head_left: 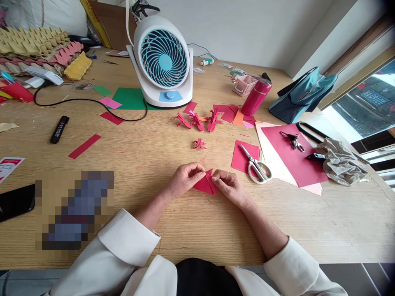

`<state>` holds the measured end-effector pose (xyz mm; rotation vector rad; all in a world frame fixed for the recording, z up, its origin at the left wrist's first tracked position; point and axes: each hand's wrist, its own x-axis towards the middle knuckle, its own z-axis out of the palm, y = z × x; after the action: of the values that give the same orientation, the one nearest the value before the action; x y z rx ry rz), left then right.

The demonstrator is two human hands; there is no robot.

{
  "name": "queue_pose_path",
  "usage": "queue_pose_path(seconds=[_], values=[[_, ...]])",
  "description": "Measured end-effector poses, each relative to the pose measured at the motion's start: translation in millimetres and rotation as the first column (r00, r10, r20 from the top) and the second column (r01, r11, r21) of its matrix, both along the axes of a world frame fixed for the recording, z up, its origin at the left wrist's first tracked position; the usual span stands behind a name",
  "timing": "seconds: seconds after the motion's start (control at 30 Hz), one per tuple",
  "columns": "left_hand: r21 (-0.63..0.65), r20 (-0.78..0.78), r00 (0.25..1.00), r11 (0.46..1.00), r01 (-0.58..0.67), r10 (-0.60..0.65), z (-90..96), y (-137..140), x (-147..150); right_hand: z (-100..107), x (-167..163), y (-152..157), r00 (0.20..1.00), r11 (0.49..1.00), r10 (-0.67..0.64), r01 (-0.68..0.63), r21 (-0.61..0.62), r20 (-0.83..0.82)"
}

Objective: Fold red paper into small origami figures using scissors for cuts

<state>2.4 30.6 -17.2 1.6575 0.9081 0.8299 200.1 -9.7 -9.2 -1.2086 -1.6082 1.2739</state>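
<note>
Between my two hands is a partly folded red paper [205, 186], its creases and pointed top corner showing. My left hand [187, 176] pinches its upper left edge with thumb and forefinger. On the other side my right hand [231, 185] pinches the upper right edge, fingers curled. A small red origami figure [199, 143] sits on the table just beyond the hands. Farther back stand several larger red origami figures [197, 120]. White-handled scissors [258, 169] lie right of my right hand, partly over a stack of red paper squares [242, 155].
A white fan [166, 61] stands at the back. To the right are a red bottle [256, 97], a teal bag [304, 96], large paper sheets [288, 152] and a crumpled cloth [342, 162]. A black marker [59, 130], a red strip [84, 146] and a phone [17, 202] lie left.
</note>
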Motion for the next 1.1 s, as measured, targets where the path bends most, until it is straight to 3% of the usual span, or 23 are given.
queue_pose_path(seconds=[0.23,0.57,0.9,1.1], values=[[-0.016,0.076,0.993,0.996,-0.087,0.088,-0.8,-1.3,3.6,-1.8,-1.3,0.6,0.994,0.995,-0.098,0.097,-0.027,-0.045],[0.127,0.003,0.99,0.982,-0.14,0.141,-5.9,-3.7,4.9,2.0,-1.5,-1.0,0.997,1.0,-0.027,0.026,-0.017,-0.079],[0.043,0.082,0.989,0.991,-0.124,0.12,-5.2,-2.2,3.3,3.4,2.1,-1.1,0.999,1.0,-0.022,0.022,0.0,-0.045],[0.058,0.061,0.993,0.993,-0.1,0.096,-3.7,-2.8,3.3,1.5,1.8,-0.6,0.997,0.999,-0.035,0.035,-0.001,-0.072]])
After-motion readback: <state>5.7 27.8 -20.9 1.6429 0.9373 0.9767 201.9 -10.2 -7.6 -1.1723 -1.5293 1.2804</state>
